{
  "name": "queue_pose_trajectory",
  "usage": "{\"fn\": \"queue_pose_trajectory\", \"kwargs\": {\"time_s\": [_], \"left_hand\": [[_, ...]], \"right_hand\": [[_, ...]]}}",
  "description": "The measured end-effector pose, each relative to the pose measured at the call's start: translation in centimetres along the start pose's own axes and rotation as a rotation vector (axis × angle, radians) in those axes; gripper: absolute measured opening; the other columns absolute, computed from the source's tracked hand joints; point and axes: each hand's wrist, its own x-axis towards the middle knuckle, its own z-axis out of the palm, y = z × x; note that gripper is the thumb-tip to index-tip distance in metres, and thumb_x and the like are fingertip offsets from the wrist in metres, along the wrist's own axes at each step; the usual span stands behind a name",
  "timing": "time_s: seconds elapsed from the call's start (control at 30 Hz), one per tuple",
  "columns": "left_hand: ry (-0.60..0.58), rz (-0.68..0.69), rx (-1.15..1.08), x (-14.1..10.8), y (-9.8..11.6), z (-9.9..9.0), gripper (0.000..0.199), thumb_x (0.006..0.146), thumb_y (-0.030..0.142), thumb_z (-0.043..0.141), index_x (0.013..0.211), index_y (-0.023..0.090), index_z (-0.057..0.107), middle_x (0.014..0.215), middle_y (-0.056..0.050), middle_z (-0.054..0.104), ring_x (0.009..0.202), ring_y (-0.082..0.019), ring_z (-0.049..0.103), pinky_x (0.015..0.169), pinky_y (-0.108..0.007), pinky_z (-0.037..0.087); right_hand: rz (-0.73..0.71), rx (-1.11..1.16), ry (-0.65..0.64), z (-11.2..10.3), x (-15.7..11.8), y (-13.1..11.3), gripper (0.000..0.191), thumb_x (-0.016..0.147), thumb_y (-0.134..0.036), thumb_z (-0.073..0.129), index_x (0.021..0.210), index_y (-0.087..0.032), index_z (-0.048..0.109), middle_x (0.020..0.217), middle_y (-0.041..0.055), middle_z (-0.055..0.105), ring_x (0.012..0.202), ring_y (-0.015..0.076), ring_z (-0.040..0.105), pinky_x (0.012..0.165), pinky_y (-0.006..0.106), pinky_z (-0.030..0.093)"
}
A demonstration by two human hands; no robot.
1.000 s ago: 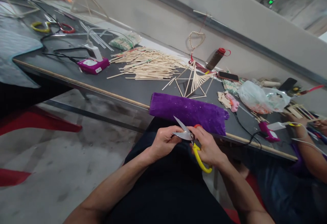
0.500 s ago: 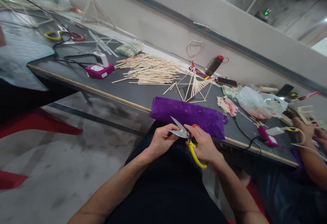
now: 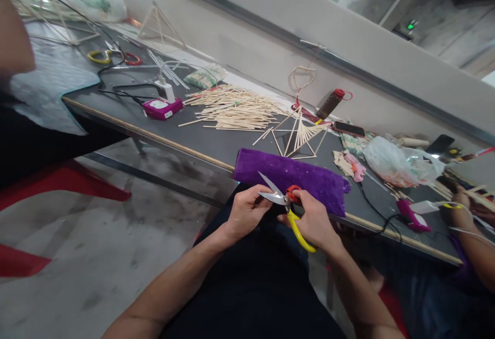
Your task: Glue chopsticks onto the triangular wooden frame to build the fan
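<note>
Scissors (image 3: 285, 200) with one red and one yellow handle were found in the right hand (image 3: 314, 220), above the person's dark-clothed lap, near the front edge of the table (image 3: 222, 146). Fingers of that hand were curled about the handles, partly closed; the blades stood apart, pointing toward the left hand (image 3: 244, 211). Thumb and forefinger of the left hand were drawn nearly together beside the lower blade. Whether they gripped anything, or touched the blade, could not be told.

Just beyond the hands, a purple cloth (image 3: 290, 173) lay along the table edge. Behind it stood a wooden-stick frame (image 3: 307, 134) with a fan of sticks inside its triangular outline. Left of the frame lay a loose pile of wooden sticks (image 3: 235, 112), mostly sideways; farther left sat a magenta power socket block (image 3: 162, 108) with a white plug on top. A dark bottle (image 3: 330, 105) with a red cap and a phone (image 3: 349, 129) were noted behind and to the right of the frame. At the right margin, a co-worker's hand (image 3: 461, 207) was partly visible.
</note>
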Motion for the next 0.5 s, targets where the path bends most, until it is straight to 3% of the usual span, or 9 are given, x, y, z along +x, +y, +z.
{"fn": "queue_pose_trajectory", "kwargs": {"time_s": [0.13, 0.5], "left_hand": [[-0.027, 0.049, 0.024, 0.1, 0.3, -0.3, 0.007, 0.084, 0.021, 0.062, 0.084, 0.016, 0.066, 0.075, -0.003, 0.068, 0.064, -0.012, 0.061, 0.060, -0.021, 0.047], [-0.106, 0.142, 0.072, 0.1, 1.1, -0.9, 0.001, 0.082, 0.016, 0.064, 0.082, 0.015, 0.065, 0.072, -0.001, 0.068, 0.060, -0.010, 0.060, 0.058, -0.018, 0.046]], "right_hand": [[-0.114, -0.083, -0.029, -0.2, 0.4, 0.2, 0.043, 0.069, -0.035, 0.071, 0.102, -0.015, 0.053, 0.094, 0.0078, 0.058, 0.085, 0.0219, 0.056, 0.077, 0.036, 0.046], [-0.207, -0.111, -0.118, -0.7, 0.2, 0.6, 0.049, 0.068, -0.036, 0.071, 0.106, -0.014, 0.047, 0.104, 0.0119, 0.052, 0.094, 0.0248, 0.049, 0.084, 0.040, 0.044]]}}
